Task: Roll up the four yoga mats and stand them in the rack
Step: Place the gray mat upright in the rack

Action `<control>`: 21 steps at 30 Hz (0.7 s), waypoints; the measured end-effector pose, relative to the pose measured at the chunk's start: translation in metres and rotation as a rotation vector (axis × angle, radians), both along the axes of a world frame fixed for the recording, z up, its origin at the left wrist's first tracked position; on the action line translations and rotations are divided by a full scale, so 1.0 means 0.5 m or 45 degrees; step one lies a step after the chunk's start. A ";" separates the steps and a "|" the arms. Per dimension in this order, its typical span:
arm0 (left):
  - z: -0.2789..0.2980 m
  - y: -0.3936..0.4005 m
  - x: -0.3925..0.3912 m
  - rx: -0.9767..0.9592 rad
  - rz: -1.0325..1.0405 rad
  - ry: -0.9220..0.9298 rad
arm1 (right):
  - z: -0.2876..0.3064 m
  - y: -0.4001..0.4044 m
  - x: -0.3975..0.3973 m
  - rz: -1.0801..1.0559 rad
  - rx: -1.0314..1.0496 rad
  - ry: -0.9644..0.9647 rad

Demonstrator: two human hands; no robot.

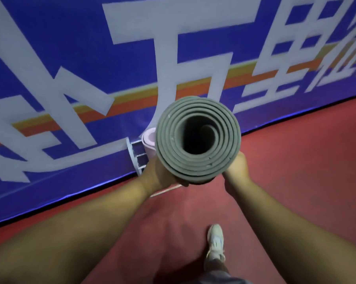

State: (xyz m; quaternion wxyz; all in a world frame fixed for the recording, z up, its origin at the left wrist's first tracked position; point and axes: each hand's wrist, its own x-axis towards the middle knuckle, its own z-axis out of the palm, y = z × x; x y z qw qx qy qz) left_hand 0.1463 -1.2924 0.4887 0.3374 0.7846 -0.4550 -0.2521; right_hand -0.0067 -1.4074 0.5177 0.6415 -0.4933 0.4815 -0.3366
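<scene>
Blue banner (50, 58) with white characters stands along the red floor (296, 160). I hold the rolled grey mat (197, 140) upright, end toward the camera, above the white rack (137, 154). A pink mat (149, 140) stands in the rack. Left hand (158, 177) and right hand (237, 169) each grip the grey mat's sides. My shoe (215, 240) rests on the floor.

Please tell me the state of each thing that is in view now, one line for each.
grey yoga mat: rolled up, held upright, end facing the camera.
pink yoga mat: rolled, standing in the rack, mostly hidden.
white rack: on the floor against the banner, partly hidden.
left hand: grips the grey mat's side.
right hand: grips its other side.
</scene>
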 end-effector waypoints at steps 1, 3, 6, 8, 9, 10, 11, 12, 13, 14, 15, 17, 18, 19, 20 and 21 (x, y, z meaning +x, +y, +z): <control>0.004 -0.045 0.027 -0.024 0.085 0.040 | 0.008 -0.052 0.023 0.036 -0.002 -0.007; 0.048 -0.129 0.056 -0.099 0.193 0.084 | 0.023 -0.160 0.076 0.087 -0.018 -0.013; 0.059 -0.237 0.119 -0.127 0.153 -0.028 | 0.037 -0.284 0.134 0.233 0.012 -0.059; 0.074 -0.301 0.156 -0.147 0.316 0.150 | 0.042 -0.357 0.176 0.320 -0.005 -0.046; 0.064 -0.328 0.182 -0.156 0.391 0.307 | 0.041 -0.387 0.199 0.371 -0.013 -0.044; 0.058 -0.345 0.201 -0.143 0.429 0.369 | 0.036 -0.411 0.219 0.429 -0.016 -0.046; 0.046 -0.360 0.224 -0.115 0.424 0.323 | 0.030 -0.432 0.237 0.494 -0.024 -0.057; 0.032 -0.374 0.248 -0.064 0.429 0.281 | 0.024 -0.453 0.256 0.553 -0.034 -0.062; 0.017 -0.386 0.271 -0.036 0.462 0.261 | 0.016 -0.471 0.273 0.610 -0.043 -0.068; 0.008 -0.400 0.293 -0.012 0.479 0.267 | 0.008 -0.489 0.291 0.660 -0.053 -0.071; -0.006 -0.415 0.316 0.000 0.490 0.262 | -0.001 -0.504 0.309 0.696 -0.064 -0.071; -0.027 -0.441 0.350 -0.027 0.500 0.310 | -0.024 -0.529 0.344 0.697 -0.053 -0.036; -0.038 -0.450 0.364 -0.025 0.495 0.345 | -0.035 -0.537 0.359 0.679 -0.039 -0.008; -0.049 -0.457 0.378 -0.043 0.485 0.392 | -0.046 -0.542 0.373 0.664 -0.029 0.025; -0.062 -0.460 0.395 -0.046 0.484 0.433 | -0.058 -0.546 0.386 0.667 -0.030 0.064; -0.076 -0.463 0.410 -0.056 0.464 0.457 | -0.069 -0.549 0.399 0.674 -0.041 0.111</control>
